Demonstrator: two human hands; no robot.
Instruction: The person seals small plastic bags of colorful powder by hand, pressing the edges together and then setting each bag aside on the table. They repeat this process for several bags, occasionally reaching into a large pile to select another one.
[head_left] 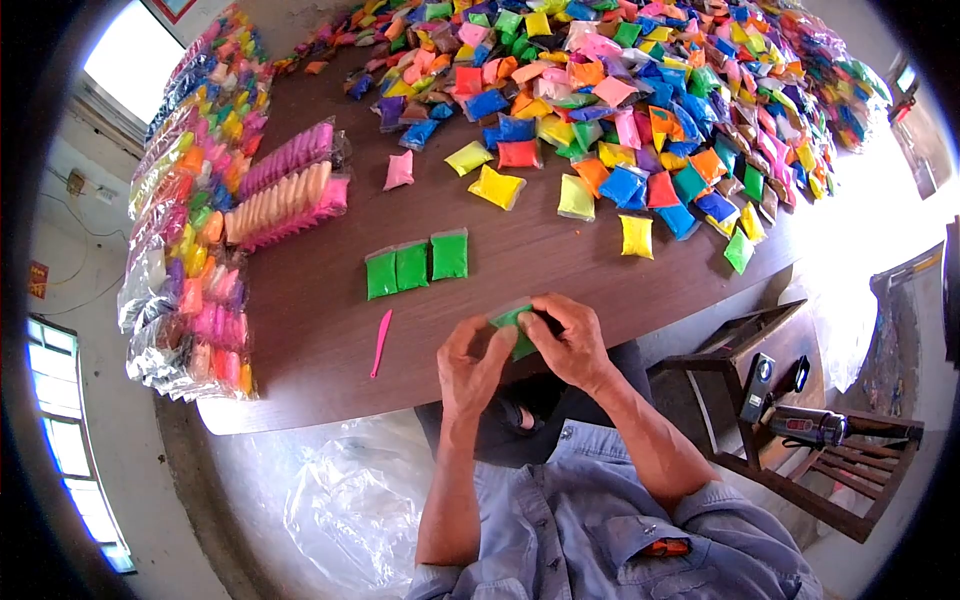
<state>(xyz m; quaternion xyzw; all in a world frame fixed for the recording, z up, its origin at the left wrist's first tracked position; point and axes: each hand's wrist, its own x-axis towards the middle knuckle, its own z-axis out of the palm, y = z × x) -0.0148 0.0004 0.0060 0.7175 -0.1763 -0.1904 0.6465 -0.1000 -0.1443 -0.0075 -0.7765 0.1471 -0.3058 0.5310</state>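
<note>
Between my two hands, just over the table's front edge, is a small green packet (512, 316) in clear plastic. My left hand (472, 358) pinches its left side with thumb and fingers. On the other side my right hand (566, 343) grips its upper right part, and the fingers cover some of it. Three more green packets (411, 268) lie in a row on the table beyond my hands, the right one slightly apart. To the left of my hands lies a pink plastic knife-shaped tool (381, 343).
A big heap of mixed coloured packets (620, 100) covers the back of the brown table (320, 310). Bagged rows of packets (285, 190) stand at the left. A wooden chair (770, 420) at the right holds a metal flask (808, 425). Clear plastic sheeting (350, 490) lies on the floor.
</note>
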